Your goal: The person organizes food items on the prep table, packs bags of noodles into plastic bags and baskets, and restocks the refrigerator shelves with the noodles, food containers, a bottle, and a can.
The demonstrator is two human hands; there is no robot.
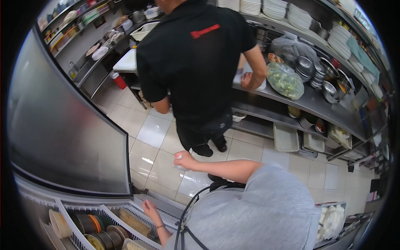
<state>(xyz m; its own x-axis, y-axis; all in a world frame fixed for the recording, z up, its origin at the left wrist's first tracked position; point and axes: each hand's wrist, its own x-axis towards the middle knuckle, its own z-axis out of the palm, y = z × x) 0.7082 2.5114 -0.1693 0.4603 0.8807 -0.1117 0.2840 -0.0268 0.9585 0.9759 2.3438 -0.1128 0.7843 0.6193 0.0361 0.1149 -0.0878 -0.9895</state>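
Note:
My right hand (186,161) is stretched over the tiled floor, fingers closed on a small whitish, see-through thing (179,167) that looks like thin plastic. Lower down, my left hand (151,210) is raised beside the open fridge, fingers partly apart with nothing visible in them. Near it are white wire shelves (109,213) bearing a flat tan block (134,223), several round metal containers (109,238) and a pale tub (59,223). The large steel fridge door (71,125) stands open on the left.
A co-worker in black (196,71) stands close ahead, back turned, at a steel counter (321,102). On it are a bag of green vegetables (286,81) and metal bowls (305,66). Plates (300,17) are stacked above; a tray (286,137) sits below. The floor tiles (154,130) look shiny.

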